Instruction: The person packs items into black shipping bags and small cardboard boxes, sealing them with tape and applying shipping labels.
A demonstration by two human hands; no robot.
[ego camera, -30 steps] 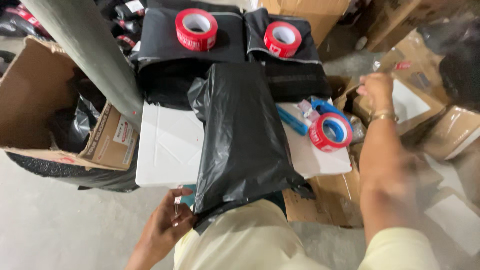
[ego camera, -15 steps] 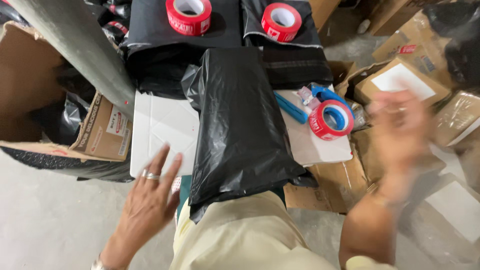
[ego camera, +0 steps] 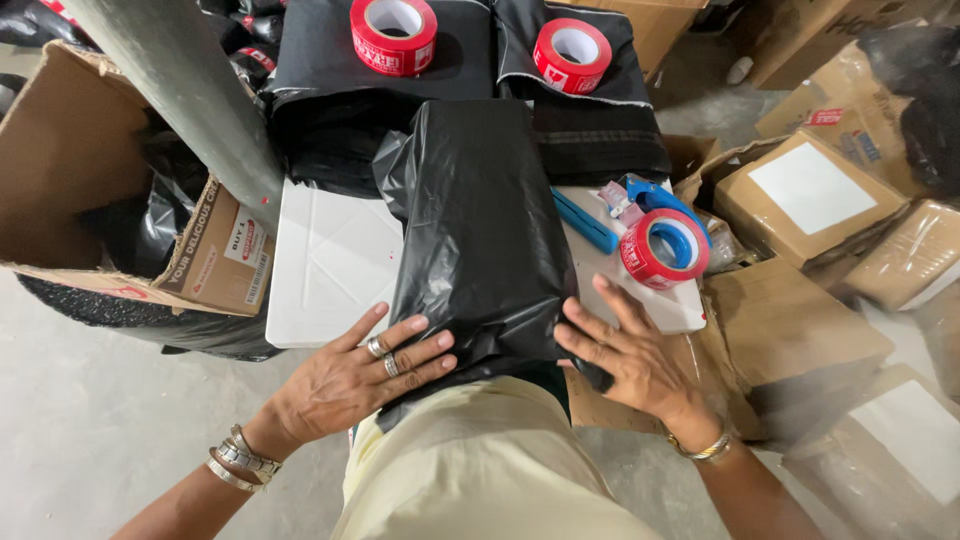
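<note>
I'm pressing both hands, left (ego camera: pixel 350 385) & right (ego camera: pixel 625 355), fingers spread flat, on the black bag (ego camera: pixel 480 235), pinning its near end against the white counter (ego camera: pixel 325 265) w/o gripping.

Glossy, crinkled black plastic is wrapping the parcel (ego camera: pixel 480 230), which is lying on a smooth matt white plastic table (ego camera: pixel 325 270), while shiny red tape rolls (ego camera: pixel 393 35) are sitting on matt black cloth (ego camera: pixel 320 60) beside rough brown cardboard boxes (ego camera: pixel 810 195) and a metal bracelet (ego camera: pixel 240 460).
</note>
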